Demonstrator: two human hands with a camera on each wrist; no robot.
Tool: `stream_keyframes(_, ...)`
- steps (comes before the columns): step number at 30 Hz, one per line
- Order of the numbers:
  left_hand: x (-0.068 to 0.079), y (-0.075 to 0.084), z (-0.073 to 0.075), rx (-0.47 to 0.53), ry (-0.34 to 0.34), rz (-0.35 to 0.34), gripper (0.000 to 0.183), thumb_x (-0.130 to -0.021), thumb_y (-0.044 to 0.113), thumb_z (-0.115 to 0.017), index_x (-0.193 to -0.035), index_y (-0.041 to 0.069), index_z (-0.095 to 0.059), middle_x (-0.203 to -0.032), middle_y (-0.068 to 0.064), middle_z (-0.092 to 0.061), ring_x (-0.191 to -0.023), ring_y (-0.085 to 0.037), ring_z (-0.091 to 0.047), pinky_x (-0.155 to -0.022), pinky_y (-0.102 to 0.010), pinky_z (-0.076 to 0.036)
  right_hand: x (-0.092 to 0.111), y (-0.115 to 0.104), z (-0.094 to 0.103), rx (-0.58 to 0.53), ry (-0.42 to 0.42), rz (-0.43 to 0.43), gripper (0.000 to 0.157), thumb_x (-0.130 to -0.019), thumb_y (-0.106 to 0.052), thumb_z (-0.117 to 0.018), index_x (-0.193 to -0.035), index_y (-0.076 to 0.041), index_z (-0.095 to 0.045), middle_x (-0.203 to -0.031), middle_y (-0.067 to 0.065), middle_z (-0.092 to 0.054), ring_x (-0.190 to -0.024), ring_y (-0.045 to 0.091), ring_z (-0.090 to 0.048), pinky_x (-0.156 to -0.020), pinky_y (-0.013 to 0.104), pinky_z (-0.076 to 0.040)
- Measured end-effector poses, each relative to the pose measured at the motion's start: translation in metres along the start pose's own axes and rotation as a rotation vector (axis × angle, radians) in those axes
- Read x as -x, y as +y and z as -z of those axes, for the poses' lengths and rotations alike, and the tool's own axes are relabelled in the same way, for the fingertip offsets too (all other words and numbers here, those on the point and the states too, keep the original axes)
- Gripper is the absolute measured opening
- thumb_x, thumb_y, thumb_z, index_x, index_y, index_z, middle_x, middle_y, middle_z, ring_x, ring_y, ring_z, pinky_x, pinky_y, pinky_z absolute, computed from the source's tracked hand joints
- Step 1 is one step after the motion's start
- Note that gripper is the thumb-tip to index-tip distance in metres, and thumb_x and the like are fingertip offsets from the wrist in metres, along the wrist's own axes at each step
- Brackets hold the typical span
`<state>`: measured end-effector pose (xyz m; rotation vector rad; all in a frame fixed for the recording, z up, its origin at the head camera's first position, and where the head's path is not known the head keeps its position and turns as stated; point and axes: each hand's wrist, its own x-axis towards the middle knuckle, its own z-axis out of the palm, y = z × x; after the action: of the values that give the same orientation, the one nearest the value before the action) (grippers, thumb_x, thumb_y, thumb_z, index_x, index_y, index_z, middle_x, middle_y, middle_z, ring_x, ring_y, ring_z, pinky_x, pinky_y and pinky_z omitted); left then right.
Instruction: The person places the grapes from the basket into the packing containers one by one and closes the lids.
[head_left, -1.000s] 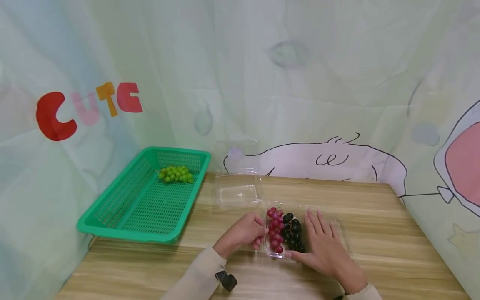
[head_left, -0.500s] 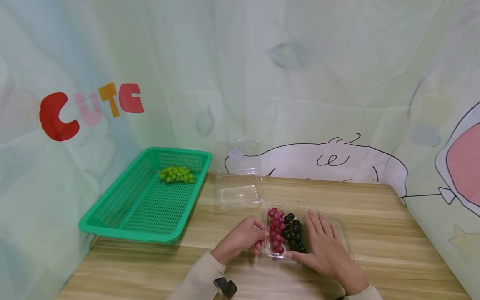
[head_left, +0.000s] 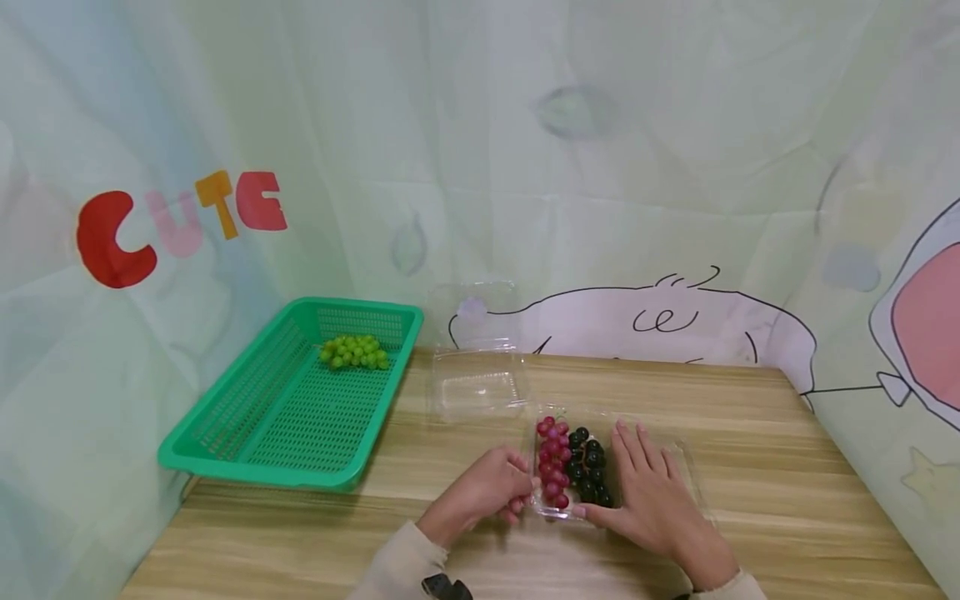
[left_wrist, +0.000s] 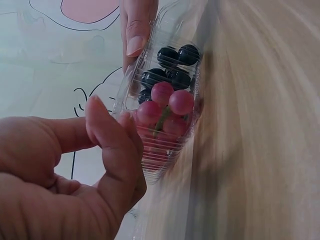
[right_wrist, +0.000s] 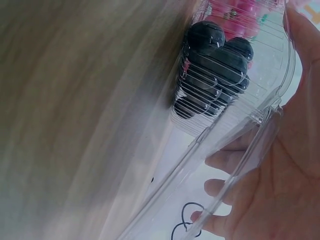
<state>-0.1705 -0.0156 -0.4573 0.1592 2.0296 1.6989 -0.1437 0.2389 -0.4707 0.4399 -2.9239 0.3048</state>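
Observation:
A clear plastic clamshell box (head_left: 558, 514) holds a bunch of red grapes (head_left: 552, 467) at its left and a bunch of black grapes (head_left: 588, 468) beside it. My left hand (head_left: 491, 483) is at the box's left rim, its fingers curled and its fingertips right at the edge; the left wrist view shows thumb and index finger close together there. With fingers spread, my right hand (head_left: 656, 500) rests over the right part of the box. Its thumb lies at the front edge. The right wrist view shows the clear hinge and lid (right_wrist: 210, 155) passing in front of its fingers.
A green perforated basket (head_left: 255, 479) with a bunch of green grapes (head_left: 352, 352) stands at the left. Behind the left hand is another clear box (head_left: 480, 392), its lid raised. All stand on a wooden table (head_left: 787, 483) backed by a printed curtain (head_left: 675, 167).
My left hand has slid slightly along the box's left rim toward the front. The right hand has stayed in place, and the grapes lie as before.

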Motion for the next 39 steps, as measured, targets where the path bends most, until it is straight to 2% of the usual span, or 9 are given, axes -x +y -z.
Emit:
stream_keyframes(4,0.005,-0.004,-0.002,0.013,-0.012,0.002,0.020,-0.093,0.004,-0.067,-0.107,-0.002,-0.055,-0.079,-0.016,-0.065,-0.055,-0.013,-0.052,-0.045,-0.023,-0.051,0.001,0.000,0.000,-0.004,-0.001,0.000,0.120,-0.079,-0.085,-0.057,-0.155,0.004,-0.032,-0.163,0.020,-0.030,-0.150,0.046,-0.024,-0.114,0.070,-0.026)
stream_keyframes(11,0.013,-0.004,-0.005,0.045,-0.022,0.011,0.021,-0.095,0.008,-0.068,-0.107,0.000,-0.053,-0.075,-0.010,-0.064,-0.055,-0.012,-0.051,-0.045,-0.020,-0.050,0.001,0.001,0.000,0.003,0.000,0.001,0.120,-0.079,-0.085,-0.057,-0.156,0.004,-0.030,-0.164,0.020,-0.029,-0.150,0.045,-0.024,-0.114,0.070,-0.025)
stream_keyframes(19,0.018,-0.010,-0.007,0.033,-0.033,0.022,0.008,-0.095,0.006,-0.064,-0.093,0.000,-0.059,-0.073,-0.008,-0.062,-0.056,-0.012,-0.051,-0.045,-0.020,-0.050,0.001,0.000,-0.001,0.001,0.001,0.001,0.120,-0.080,-0.085,-0.056,-0.155,0.004,-0.031,-0.164,0.021,-0.028,-0.150,0.046,-0.023,-0.114,0.070,-0.026)
stream_keyframes(28,0.021,-0.011,-0.007,0.022,-0.053,0.037,0.017,-0.099,0.009,-0.062,-0.094,-0.007,-0.066,-0.068,-0.005,-0.062,-0.050,-0.007,-0.051,-0.043,-0.018,-0.050,0.000,0.000,-0.001,0.003,-0.004,0.003,0.120,-0.080,-0.085,-0.056,-0.156,0.005,-0.030,-0.163,0.021,-0.029,-0.150,0.046,-0.024,-0.114,0.070,-0.026)
stream_keyframes(39,0.019,-0.011,-0.005,0.025,-0.043,0.056,0.021,-0.099,0.012,-0.063,-0.090,-0.008,-0.065,-0.065,-0.003,-0.060,-0.048,-0.006,-0.048,-0.043,-0.017,-0.048,-0.001,0.000,0.000,-0.014,-0.013,0.001,0.120,-0.080,-0.085,-0.056,-0.156,0.004,-0.029,-0.164,0.021,-0.027,-0.151,0.045,-0.022,-0.115,0.070,-0.024)
